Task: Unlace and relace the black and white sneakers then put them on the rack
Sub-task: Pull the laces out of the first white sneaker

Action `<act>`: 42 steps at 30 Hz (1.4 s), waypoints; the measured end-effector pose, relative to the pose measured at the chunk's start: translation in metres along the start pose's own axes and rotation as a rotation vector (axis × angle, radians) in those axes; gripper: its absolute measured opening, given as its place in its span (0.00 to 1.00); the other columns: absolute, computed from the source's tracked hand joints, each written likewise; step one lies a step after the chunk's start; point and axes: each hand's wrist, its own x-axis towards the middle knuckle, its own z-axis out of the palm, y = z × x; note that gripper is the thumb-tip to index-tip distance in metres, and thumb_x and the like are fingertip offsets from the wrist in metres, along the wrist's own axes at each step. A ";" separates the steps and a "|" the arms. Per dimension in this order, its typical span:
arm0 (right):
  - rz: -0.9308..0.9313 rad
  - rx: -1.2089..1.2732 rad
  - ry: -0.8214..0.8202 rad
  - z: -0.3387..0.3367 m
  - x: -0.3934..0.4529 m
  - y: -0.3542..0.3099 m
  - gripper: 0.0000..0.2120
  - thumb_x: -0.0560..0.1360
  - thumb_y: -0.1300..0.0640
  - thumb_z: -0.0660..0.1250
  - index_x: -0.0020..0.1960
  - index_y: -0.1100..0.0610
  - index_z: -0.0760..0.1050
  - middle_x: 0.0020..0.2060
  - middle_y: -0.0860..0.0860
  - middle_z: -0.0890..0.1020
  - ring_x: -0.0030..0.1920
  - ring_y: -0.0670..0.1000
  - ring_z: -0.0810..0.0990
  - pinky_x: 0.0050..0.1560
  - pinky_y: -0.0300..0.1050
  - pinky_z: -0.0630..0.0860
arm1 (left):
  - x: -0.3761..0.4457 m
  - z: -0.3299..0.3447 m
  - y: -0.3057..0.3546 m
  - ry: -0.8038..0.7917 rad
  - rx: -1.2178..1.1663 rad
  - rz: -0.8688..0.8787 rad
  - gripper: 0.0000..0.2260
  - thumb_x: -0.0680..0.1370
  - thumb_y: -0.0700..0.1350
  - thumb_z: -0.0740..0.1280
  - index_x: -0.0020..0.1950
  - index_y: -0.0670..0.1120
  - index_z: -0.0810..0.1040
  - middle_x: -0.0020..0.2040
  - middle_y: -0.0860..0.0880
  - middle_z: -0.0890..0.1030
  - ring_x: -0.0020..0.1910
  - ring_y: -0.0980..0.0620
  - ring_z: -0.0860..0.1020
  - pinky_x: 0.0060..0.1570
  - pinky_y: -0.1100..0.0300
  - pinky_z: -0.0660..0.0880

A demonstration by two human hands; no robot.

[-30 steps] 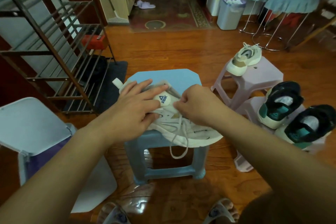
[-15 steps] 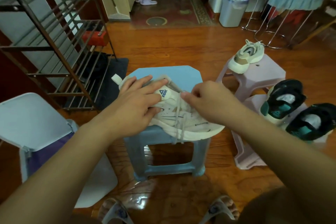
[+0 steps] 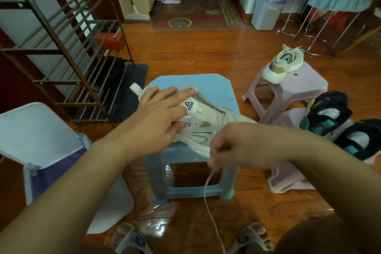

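A cream sneaker (image 3: 208, 128) is lying on its side on the blue stool (image 3: 206, 86), occupying the near half of the seat with its toe reaching past the near right corner. Its tongue, bearing a printed logo, is showing beside the left hand's fingertips. The left hand (image 3: 158, 117) is resting flat on the heel end of the sneaker near the stool's left edge, fingers straight and spread, pressing the shoe down. The right hand (image 3: 228, 146) is sitting over the stool's near edge, fingers curled together and pinching a pale shoelace (image 3: 208, 196). The lace is hanging from that hand down past the front of the stool toward the floor; the hand is blurred, so the exact finger contact cannot be made out.

To the right, a pair of black and teal sneakers (image 3: 338, 123) is lying on a low lilac stool (image 3: 288, 179), tipped toward the camera, with pale stuffing showing in the openings. A second cream sneaker (image 3: 283, 64) is sitting on the near left corner of a taller lilac stool (image 3: 305, 82) behind them. A metal shoe rack (image 3: 57, 51) is standing at the left, well apart from the blue stool. A white folding chair (image 3: 37, 130) is standing at the near left. A grey waste bin (image 3: 267, 9) is standing against the far wall.
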 end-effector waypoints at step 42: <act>0.291 0.011 0.601 -0.015 0.054 0.013 0.03 0.74 0.56 0.71 0.45 0.55 0.83 0.43 0.51 0.84 0.45 0.53 0.83 0.49 0.51 0.82 | -0.013 0.005 0.050 -0.086 0.260 -0.121 0.14 0.83 0.60 0.59 0.55 0.57 0.81 0.84 0.46 0.52 0.83 0.46 0.41 0.74 0.33 0.58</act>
